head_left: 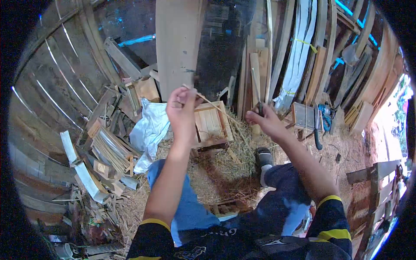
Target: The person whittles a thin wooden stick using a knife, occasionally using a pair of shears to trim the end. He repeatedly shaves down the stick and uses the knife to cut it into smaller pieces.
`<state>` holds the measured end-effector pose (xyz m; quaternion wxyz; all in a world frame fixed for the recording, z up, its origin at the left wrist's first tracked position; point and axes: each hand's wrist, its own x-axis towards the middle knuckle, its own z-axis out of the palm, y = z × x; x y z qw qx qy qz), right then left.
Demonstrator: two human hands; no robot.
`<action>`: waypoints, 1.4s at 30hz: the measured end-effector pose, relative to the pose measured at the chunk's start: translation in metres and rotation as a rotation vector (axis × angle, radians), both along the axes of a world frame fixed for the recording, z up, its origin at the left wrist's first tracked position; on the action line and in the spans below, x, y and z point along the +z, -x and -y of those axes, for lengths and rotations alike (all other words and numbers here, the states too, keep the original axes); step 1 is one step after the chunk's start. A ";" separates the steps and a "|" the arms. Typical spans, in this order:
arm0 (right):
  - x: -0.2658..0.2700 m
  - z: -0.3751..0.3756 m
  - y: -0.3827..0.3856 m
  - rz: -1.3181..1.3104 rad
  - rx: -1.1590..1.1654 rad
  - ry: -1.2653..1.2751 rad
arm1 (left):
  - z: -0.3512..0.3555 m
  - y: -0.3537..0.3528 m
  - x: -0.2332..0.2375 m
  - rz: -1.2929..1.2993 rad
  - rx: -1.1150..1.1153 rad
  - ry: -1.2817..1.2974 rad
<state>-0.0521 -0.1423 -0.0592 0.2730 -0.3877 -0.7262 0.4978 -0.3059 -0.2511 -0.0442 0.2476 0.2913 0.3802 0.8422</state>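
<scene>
My left hand point(183, 106) is raised at the centre, its fingers pinched on one end of a thin wooden strip point(213, 104). The strip slants down to the right, above a small wooden box point(210, 121). To the right, my right hand point(266, 119) is closed around the dark handle of a knife point(255, 86), whose narrow blade points up. The knife and the strip are apart. Below the hands, thin shavings point(242, 143) lie on the ground near my shoe point(263, 158).
A white cloth point(151, 125) and stacked thin slats point(110, 147) lie at the left. Tall boards point(177, 47) lean on the back wall. A blue power tool point(326, 116) is at the right, near a wooden frame point(381, 186).
</scene>
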 end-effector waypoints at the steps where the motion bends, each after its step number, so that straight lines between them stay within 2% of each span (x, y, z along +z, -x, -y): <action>1: -0.007 0.000 0.001 0.017 0.013 -0.050 | 0.000 0.003 0.000 0.048 -0.001 -0.010; 2: -0.014 0.003 0.002 0.037 0.025 -0.097 | 0.001 0.004 -0.001 0.065 0.033 -0.017; 3: 0.007 0.019 0.005 0.001 0.094 -0.076 | 0.001 0.007 0.003 0.080 0.070 -0.026; 6: -0.012 0.016 0.012 -0.208 0.075 -0.036 | 0.006 0.010 0.010 0.108 0.156 -0.032; 12: 0.006 0.021 0.015 -0.240 0.048 -0.034 | 0.010 0.015 0.007 0.045 0.242 -0.050; 16: 0.007 0.019 0.020 -0.373 0.010 0.001 | 0.010 -0.006 0.013 -0.044 0.109 0.031; 17: 0.009 0.015 0.018 -0.316 0.012 0.007 | 0.009 -0.011 0.010 -0.168 0.017 0.055; 20: 0.005 0.013 0.021 -0.414 -0.001 0.054 | -0.004 -0.025 -0.010 -0.337 -0.091 0.128; 21: 0.005 0.011 0.023 -0.378 0.022 -0.022 | -0.005 -0.030 -0.009 -0.401 -0.083 0.141; 23: 0.004 0.015 0.024 -0.391 0.033 0.038 | -0.005 -0.036 -0.007 -0.530 -0.067 0.170; 24: 0.007 0.018 0.027 -0.398 0.039 0.068 | -0.005 -0.036 -0.008 -0.472 -0.115 0.173; 26: -0.003 0.014 0.032 -0.257 -0.021 -0.147 | -0.007 -0.036 -0.009 -0.354 -0.209 0.177; 29: -0.002 0.009 0.033 -0.143 -0.128 -0.333 | -0.003 -0.037 0.002 -0.212 -0.142 0.040; 34: 0.030 0.029 0.015 0.112 -0.203 -0.463 | 0.004 -0.026 0.013 -0.191 0.077 0.013; 35: 0.020 0.027 0.013 0.060 -0.170 -0.630 | 0.006 -0.027 0.016 -0.188 0.101 -0.022; 38: 0.037 0.041 0.014 0.211 -0.077 -0.479 | 0.007 -0.023 0.016 -0.184 0.136 -0.040; 42: 0.044 0.053 0.019 0.281 -0.049 -0.529 | 0.009 -0.021 0.022 -0.183 0.153 -0.050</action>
